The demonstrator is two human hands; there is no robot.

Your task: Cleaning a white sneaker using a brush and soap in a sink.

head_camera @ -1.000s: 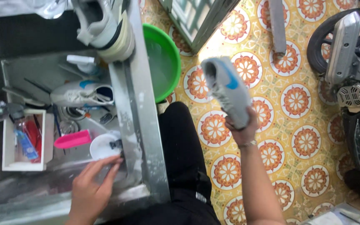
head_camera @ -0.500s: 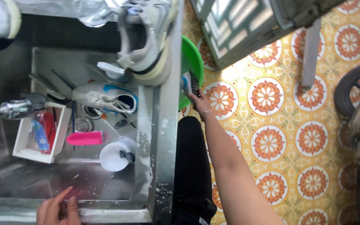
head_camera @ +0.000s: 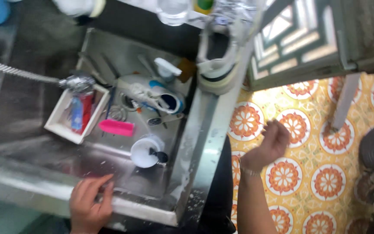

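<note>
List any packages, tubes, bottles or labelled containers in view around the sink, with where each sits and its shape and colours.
White tray: rectangular open box at the sink's left side, under the faucet.
Blue tube: flat, upright in that tray; its label is too blurred to make out.
Red packet: beside the blue tube, same tray.
Clear bottle: transparent, round, on the ledge behind the sink.
White cup: lying on its side in the sink, nearest the left hand.

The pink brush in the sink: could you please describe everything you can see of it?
The pink brush is a small oblong block, bright pink and plastic-looking, lying flat on the steel floor of the sink. It lies between the white tray and the white cup, just below the white and blue shoe. No bristles show. Neither hand touches it; the left hand rests on the sink's near rim.
</note>
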